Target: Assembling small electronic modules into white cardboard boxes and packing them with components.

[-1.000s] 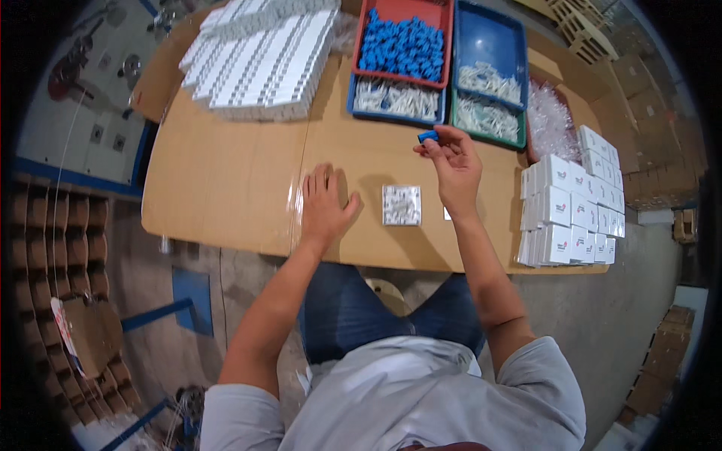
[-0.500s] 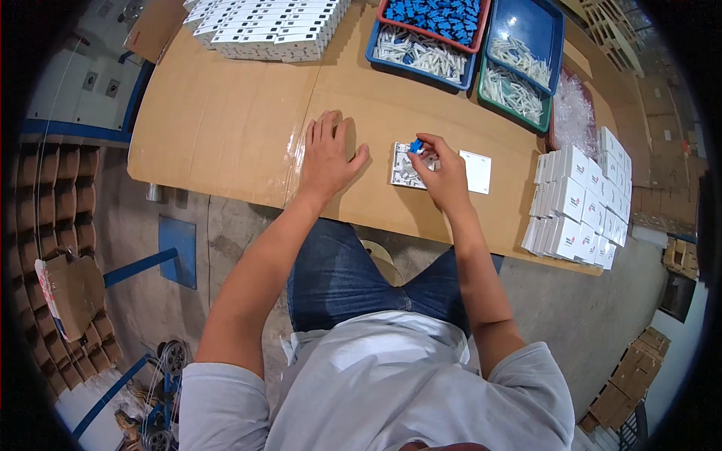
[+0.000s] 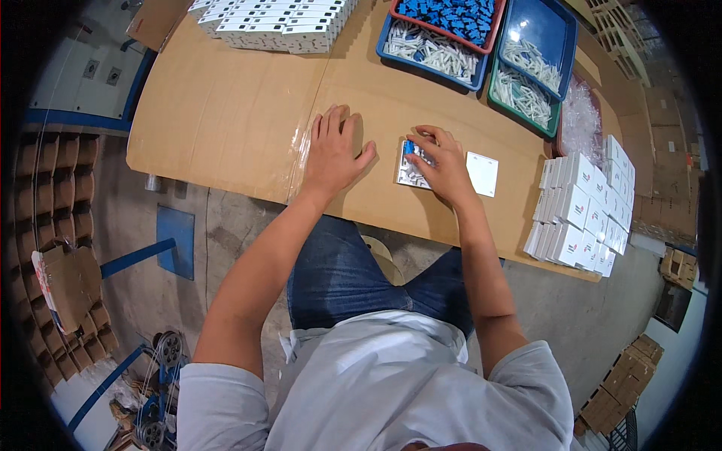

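My left hand (image 3: pixel 333 156) lies on the brown cardboard tabletop (image 3: pixel 241 128) with its fingers stretched out and nothing in it. To its right is a shallow white box (image 3: pixel 401 177) holding small white and grey parts. Over that box is my right hand (image 3: pixel 444 163), thumb and index finger at either end of a small blue plastic piece (image 3: pixel 408 147) in the box's far left corner. The hand covers the right side of the box. Beside it, just right of my hand, a flat white lid (image 3: pixel 482 174) lies on the cardboard.
At the far right, a red tray of blue pieces (image 3: pixel 451 21) sits over a blue tray of white parts (image 3: pixel 429 56). Next to them are more trays (image 3: pixel 560 113) and clear plastic bags (image 3: pixel 579 120). White boxes are stacked at right (image 3: pixel 583 210) and far left (image 3: pixel 282 30).
My right hand has brought the blue piece down and left into the far left corner of the box. My left hand rests in the same place; the view has shifted slightly.
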